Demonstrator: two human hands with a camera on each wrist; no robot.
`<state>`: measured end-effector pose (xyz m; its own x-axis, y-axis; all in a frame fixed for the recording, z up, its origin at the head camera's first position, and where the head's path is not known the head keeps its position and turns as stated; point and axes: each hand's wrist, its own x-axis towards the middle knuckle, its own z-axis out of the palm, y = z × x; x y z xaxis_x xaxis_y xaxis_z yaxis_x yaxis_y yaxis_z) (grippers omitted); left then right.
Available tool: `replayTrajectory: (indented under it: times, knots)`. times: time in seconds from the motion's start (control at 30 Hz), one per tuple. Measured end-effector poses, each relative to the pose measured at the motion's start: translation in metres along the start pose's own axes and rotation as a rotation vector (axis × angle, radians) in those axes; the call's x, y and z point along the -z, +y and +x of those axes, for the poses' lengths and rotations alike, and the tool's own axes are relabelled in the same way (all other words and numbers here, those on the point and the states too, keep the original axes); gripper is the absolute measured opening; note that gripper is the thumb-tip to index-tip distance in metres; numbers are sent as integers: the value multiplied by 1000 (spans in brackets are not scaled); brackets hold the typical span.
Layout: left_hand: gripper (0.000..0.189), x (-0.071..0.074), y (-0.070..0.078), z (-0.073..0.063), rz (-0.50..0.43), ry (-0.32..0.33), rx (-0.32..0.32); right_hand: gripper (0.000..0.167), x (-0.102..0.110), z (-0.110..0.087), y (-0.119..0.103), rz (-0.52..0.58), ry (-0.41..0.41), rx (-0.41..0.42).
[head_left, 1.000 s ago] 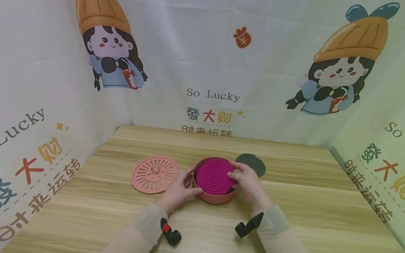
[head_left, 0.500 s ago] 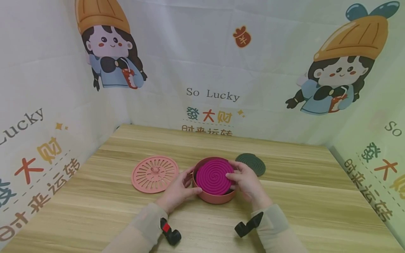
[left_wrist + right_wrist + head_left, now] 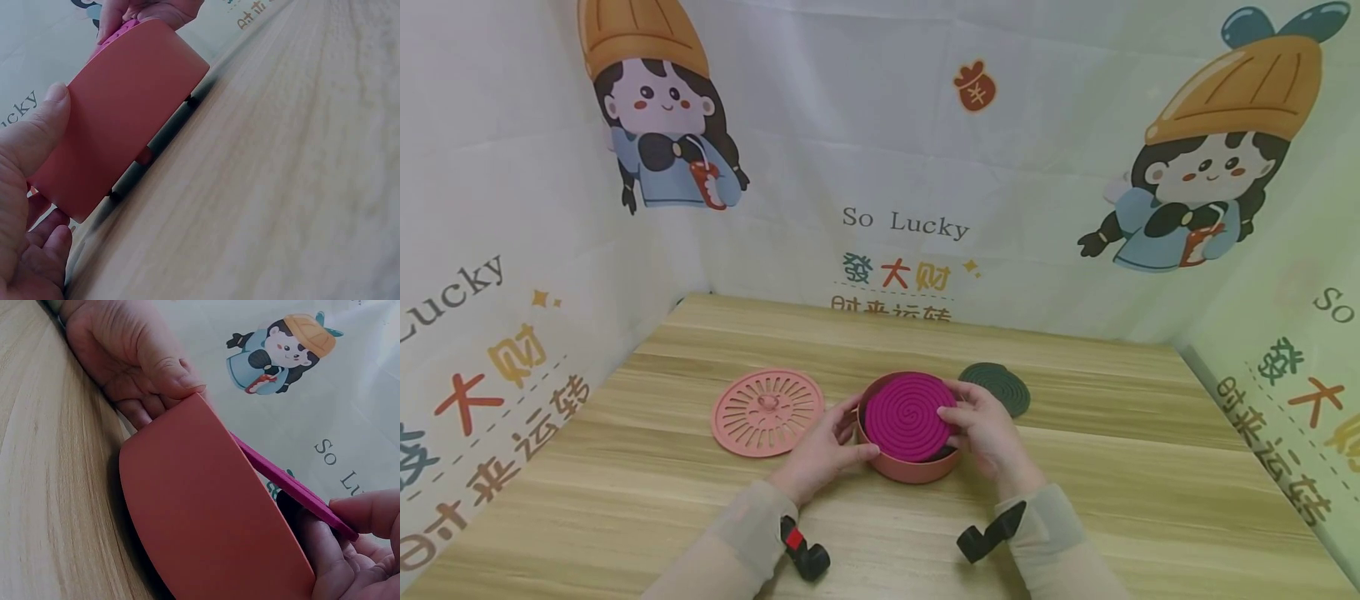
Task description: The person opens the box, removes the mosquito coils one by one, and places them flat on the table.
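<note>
A coral-red round tin (image 3: 912,474) stands on small feet on the table. My left hand (image 3: 822,450) grips its left side, thumb on the front wall and fingers round behind. A magenta mosquito coil (image 3: 908,417), wound in a flat spiral, lies tilted in the tin's mouth. My right hand (image 3: 988,429) pinches the coil's right edge between thumb and fingers. In the right wrist view that edge of the coil (image 3: 294,484) is raised above the tin's rim, while its far side dips inside. The tin's inner floor is mostly hidden by the coil.
A pink slotted lid (image 3: 768,403) with a small knob lies left of the tin. Behind my right hand, a dark green mosquito coil (image 3: 1000,387) lies flat on the wooden table (image 3: 1112,467). Printed cloth (image 3: 1030,183) hangs round the back and sides.
Both hands and the tin stay in place. The magenta coil's right edge shifts very slightly in my right hand's pinch.
</note>
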<state>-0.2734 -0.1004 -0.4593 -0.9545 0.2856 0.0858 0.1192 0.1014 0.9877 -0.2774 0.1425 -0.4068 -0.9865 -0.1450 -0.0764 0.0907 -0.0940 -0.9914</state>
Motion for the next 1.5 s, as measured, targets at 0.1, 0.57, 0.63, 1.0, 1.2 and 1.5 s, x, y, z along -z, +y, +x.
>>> replayTrajectory:
  times: [0.1,0.57,0.63,1.0,1.2,1.5]
  knots:
    - [86,-1,0,0,5,6,2,49,1,1,1,34,10,-14]
    - [87,0,0,0,49,7,-10,49,1,4,5,161,46,5]
    - [88,0,-1,0,56,8,-3,50,0,4,6,182,52,18]
    - [87,0,-1,2,40,26,11,49,3,8,6,286,63,36]
    - [84,0,-1,0,40,32,19,43,24,9,5,345,78,104]
    - [85,0,3,-1,14,29,23,37,61,9,-11,470,257,10]
